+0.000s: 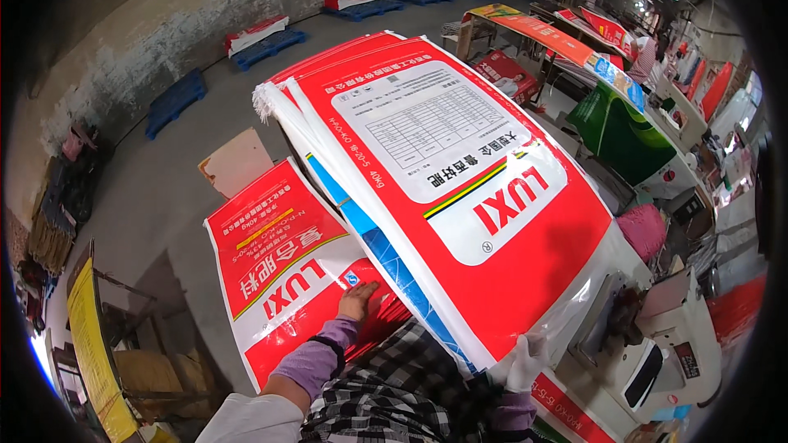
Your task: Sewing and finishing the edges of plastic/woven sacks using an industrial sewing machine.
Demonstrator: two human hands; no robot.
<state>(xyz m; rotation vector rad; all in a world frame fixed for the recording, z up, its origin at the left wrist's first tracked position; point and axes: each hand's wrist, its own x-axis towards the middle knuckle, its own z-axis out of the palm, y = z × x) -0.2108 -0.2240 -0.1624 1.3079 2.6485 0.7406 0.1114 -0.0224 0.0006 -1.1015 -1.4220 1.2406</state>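
Observation:
A stack of red and white printed woven sacks [517, 279] lies across the middle, with blue sheeting [394, 271] showing along its left side. My right hand [525, 363], in a white glove, is closed at the near edge of the top sack, its fingers partly hidden. Left of the stack, a single red and white sack [279, 279] lies lower down. My left hand [358, 302], bare-fingered below a purple sleeve cover, lies on that sack with its fingers stretched out toward the stack.
At my right stands a white sewing machine [681, 344]. Farther right is a bench with a green sack [616, 131] and a pink bundle [640, 230]. Blue pallets [176, 102] line the far wall, some bearing sacks. A yellow sheet [94, 344] hangs on a frame at left.

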